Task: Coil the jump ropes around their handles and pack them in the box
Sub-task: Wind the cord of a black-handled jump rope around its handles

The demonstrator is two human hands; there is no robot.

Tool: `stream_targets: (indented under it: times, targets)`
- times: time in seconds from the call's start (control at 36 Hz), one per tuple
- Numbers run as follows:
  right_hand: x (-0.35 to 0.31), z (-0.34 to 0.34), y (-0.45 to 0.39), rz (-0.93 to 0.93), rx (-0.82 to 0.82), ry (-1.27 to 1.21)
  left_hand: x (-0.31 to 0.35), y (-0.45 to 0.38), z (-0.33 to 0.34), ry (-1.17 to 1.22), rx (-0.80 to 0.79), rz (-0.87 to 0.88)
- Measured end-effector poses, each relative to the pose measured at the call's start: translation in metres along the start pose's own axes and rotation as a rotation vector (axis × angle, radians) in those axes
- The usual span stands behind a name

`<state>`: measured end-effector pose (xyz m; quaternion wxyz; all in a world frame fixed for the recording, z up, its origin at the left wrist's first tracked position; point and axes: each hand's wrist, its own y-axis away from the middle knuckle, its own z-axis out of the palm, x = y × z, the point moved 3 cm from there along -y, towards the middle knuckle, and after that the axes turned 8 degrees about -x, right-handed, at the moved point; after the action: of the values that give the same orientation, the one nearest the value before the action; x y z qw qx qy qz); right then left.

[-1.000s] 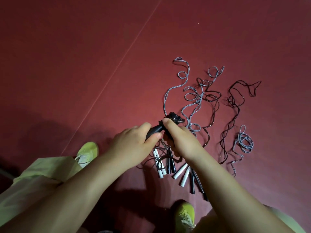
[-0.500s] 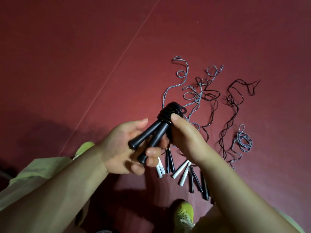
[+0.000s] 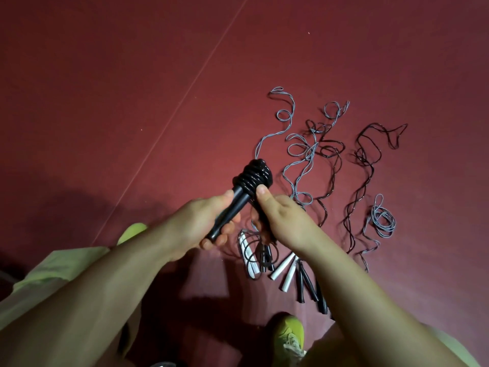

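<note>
I hold a black jump rope (image 3: 252,177), its cord coiled tightly around the top of its two black handles, above the red floor. My left hand (image 3: 201,226) grips one handle low down. My right hand (image 3: 283,221) grips the other handle, thumb pressed against the bottom of the coil. Several loose ropes lie on the floor beyond: grey ones (image 3: 299,149), black ones (image 3: 366,160) and a small grey bundle (image 3: 382,221). Their white handles (image 3: 284,270) and black handles (image 3: 307,283) lie under my right forearm. No box is in view.
The red floor (image 3: 132,88) has a thin pale line running diagonally across it. My yellow-green shoes (image 3: 289,335) and pale green trouser legs (image 3: 53,274) fill the bottom of the view, close to the handles on the floor.
The coiled black rope has been lifted from near the floor and tilted up. My left hand shifted down the handle, and my right thumb now sits under the coil.
</note>
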<state>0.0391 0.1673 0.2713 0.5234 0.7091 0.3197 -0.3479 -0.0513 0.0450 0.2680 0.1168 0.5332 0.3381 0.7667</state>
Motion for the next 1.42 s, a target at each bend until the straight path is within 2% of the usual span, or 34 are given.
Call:
stream_targets:
  times: [0.17, 0.28, 0.36, 0.44, 0.53, 0.64, 0.72, 0.81, 0.86, 0.92, 0.97, 1.06, 1.14, 1.22, 1.31, 1.42]
  targets:
    - [0.006, 0.008, -0.003, 0.091, -0.070, -0.002, -0.002, -0.003, -0.006, -0.327, 0.174, 0.013]
    - [0.012, 0.013, -0.007, 0.157, -0.063, -0.065, 0.000, 0.000, -0.002, -0.705, 0.264, 0.001]
    - [0.010, 0.011, -0.009, 0.175, -0.008, -0.106, 0.005, 0.004, 0.004, -0.955, 0.343, 0.128]
    - [0.007, 0.009, -0.008, 0.150, 0.029, -0.138, 0.007, 0.004, 0.002, -0.968, 0.322, 0.186]
    - [0.004, 0.007, -0.004, 0.100, 0.047, -0.207, 0.005, 0.002, -0.002, -0.785, 0.202, 0.130]
    - [-0.001, 0.005, -0.001, -0.013, 0.034, -0.306, -0.003, 0.001, 0.002, -0.291, -0.011, 0.022]
    - [-0.001, 0.005, -0.002, -0.109, 0.026, -0.391, -0.006, 0.003, 0.007, 0.072, -0.303, -0.051]
    - [-0.003, 0.006, -0.002, -0.136, -0.042, -0.539, -0.007, 0.006, 0.014, 0.444, -0.739, -0.035]
    - [-0.004, 0.004, 0.000, -0.166, -0.102, -0.580, -0.009, 0.008, 0.020, 0.699, -0.969, -0.001]
    - [-0.006, 0.003, 0.003, -0.224, -0.123, -0.527, -0.011, 0.008, 0.024, 0.813, -1.069, 0.034]
    - [-0.007, 0.002, 0.003, -0.232, -0.095, -0.469, -0.014, 0.006, 0.024, 0.845, -1.089, 0.047]
    - [-0.010, -0.001, 0.002, -0.232, -0.081, -0.364, -0.015, 0.002, 0.018, 0.825, -1.001, 0.004]
    - [-0.015, -0.003, 0.004, -0.194, -0.135, -0.270, -0.011, -0.001, 0.011, 0.670, -0.715, -0.037]
    - [-0.013, -0.005, 0.005, -0.132, -0.117, -0.189, -0.006, -0.002, 0.008, 0.527, -0.431, -0.051]
    - [-0.008, -0.006, 0.002, -0.071, -0.066, -0.155, -0.003, -0.003, 0.008, 0.357, -0.263, -0.007]
    - [0.003, -0.007, -0.004, 0.028, 0.051, 0.046, -0.003, -0.007, 0.005, 0.023, -0.011, 0.032]
